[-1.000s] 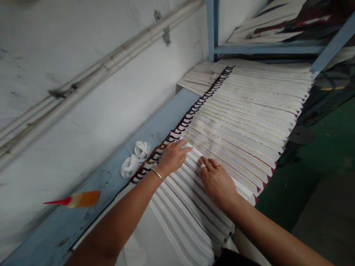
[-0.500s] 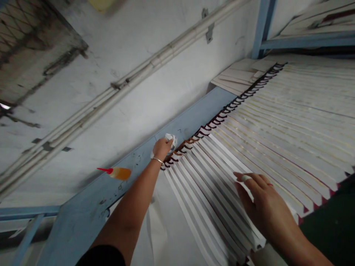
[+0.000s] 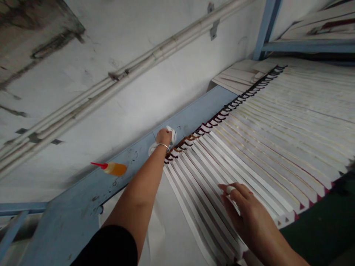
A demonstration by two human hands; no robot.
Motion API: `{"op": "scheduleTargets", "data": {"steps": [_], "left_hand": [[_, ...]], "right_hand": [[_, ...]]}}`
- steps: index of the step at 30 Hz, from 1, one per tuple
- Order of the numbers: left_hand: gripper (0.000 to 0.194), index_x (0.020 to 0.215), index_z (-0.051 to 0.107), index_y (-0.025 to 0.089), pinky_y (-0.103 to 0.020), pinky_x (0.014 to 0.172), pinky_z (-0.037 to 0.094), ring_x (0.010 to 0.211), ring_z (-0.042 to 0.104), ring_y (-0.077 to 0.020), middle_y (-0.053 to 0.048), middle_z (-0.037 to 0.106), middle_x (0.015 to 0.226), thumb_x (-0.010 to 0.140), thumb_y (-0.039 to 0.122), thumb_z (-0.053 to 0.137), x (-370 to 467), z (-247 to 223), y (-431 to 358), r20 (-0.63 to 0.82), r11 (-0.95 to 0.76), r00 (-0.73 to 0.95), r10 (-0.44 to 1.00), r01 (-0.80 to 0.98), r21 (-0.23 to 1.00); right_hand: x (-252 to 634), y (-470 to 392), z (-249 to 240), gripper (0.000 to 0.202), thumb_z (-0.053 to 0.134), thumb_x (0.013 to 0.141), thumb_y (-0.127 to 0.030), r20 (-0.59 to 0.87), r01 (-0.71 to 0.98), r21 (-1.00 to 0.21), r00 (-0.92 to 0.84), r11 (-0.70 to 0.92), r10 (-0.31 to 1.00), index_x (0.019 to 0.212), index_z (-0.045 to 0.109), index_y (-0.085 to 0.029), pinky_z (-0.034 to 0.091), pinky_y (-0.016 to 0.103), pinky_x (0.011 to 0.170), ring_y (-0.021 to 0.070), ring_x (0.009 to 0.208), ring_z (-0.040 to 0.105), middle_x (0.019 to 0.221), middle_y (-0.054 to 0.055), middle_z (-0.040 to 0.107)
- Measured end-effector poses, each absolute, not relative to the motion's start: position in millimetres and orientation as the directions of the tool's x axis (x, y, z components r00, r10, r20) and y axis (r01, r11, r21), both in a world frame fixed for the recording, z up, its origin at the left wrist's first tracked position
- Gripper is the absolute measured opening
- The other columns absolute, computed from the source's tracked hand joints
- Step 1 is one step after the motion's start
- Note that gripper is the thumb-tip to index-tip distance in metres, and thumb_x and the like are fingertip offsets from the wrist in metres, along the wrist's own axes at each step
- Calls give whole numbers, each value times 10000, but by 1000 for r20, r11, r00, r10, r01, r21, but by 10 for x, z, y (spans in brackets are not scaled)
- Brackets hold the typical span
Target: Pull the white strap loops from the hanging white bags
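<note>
The right hand (image 3: 240,205) is poised over the overlapping white strips (image 3: 208,166), its fingers loose and parted; farther off, I see the left hand (image 3: 164,137) with fingers gripping a white tape coil (image 3: 173,133) above the blue bench (image 3: 199,111), against the wall (image 3: 133,103).

Left hand (image 3: 164,136) grips white tape coil (image 3: 173,135) on blue bench (image 3: 194,112); second coil (image 3: 152,148) just beside wrist. Right hand (image 3: 238,201) over overlapping white sheets (image 3: 266,129), fingers loosely curved, contact unclear. Red-tipped bottle (image 3: 115,169) lies near left forearm. Pipes (image 3: 166,46) along wall (image 3: 133,107).
</note>
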State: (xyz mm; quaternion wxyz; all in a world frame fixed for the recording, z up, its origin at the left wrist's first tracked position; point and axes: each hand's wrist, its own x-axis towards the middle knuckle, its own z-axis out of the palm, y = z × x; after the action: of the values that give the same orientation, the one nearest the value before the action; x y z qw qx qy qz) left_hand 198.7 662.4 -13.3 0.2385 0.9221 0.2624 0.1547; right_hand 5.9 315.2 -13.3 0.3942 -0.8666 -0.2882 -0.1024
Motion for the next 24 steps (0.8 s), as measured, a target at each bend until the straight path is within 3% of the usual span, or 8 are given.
{"op": "scheduleTargets", "data": {"steps": [4,6,9,13,16,19,21,24], "left_hand": [[195,852,637,138,-272,730,467,823,666,-190,-94,721,854,832,268,494,1813,-50,6511,190,-689,809,556,321,650],[227,921,599,154,-253,711,481,747,657,-154,-50,704,801,886,326,455,1555,42,6389,177,-641,866,467,194,743],[220,910,587,182,-245,650,464,631,609,-137,5,632,662,903,385,501,1072,254,6061,104,-589,989,110,-19,808],[150,851,632,204,-259,687,445,742,633,-153,-23,684,785,926,276,524,506,575,5465,-42,-717,904,-426,-309,625],[155,856,636,208,-267,708,441,780,647,-161,-27,702,824,946,251,518,315,716,5187,-91,-689,787,-610,-469,552],[174,878,665,205,-266,739,446,805,653,-162,-29,717,848,955,315,553,362,733,5181,-118,-676,766,-632,-470,568],[195,843,678,194,-259,744,445,794,644,-154,-29,715,834,940,334,583,475,697,5259,-118,-668,788,-604,-421,613],[205,812,688,180,-247,737,439,776,624,-141,-21,701,807,912,341,610,680,599,5352,-119,-654,827,-550,-337,678]], "right_hand": [[15,3087,-87,182,475,991,-220,383,566,-640,821,-519,423,1108,614,-205,559,331,740,191,872,671,1005,81,676],[30,3040,-40,203,466,994,-222,387,558,-648,827,-518,408,1122,623,-208,558,316,715,186,845,671,987,82,684],[82,3052,87,260,460,991,-187,453,624,-592,781,-510,430,1198,616,-207,541,354,822,214,1013,653,1119,98,697],[131,3190,257,450,440,988,-143,482,696,-464,717,-548,503,1430,475,-215,375,493,1073,281,1404,403,1414,109,580],[109,3178,283,262,430,998,-175,426,641,-544,767,-541,480,1130,656,-189,382,496,1047,255,1121,628,1040,88,738],[25,2923,201,351,422,1012,-288,228,464,-721,860,-515,456,728,606,-197,485,320,702,158,634,611,644,11,634],[-61,2654,96,410,445,999,-425,67,276,-812,920,-515,387,682,583,-206,418,264,525,135,525,540,577,-4,571],[-214,2253,-106,436,486,947,-557,-87,60,-887,952,-458,294,722,626,-210,434,250,515,142,538,542,604,7,585]]}}
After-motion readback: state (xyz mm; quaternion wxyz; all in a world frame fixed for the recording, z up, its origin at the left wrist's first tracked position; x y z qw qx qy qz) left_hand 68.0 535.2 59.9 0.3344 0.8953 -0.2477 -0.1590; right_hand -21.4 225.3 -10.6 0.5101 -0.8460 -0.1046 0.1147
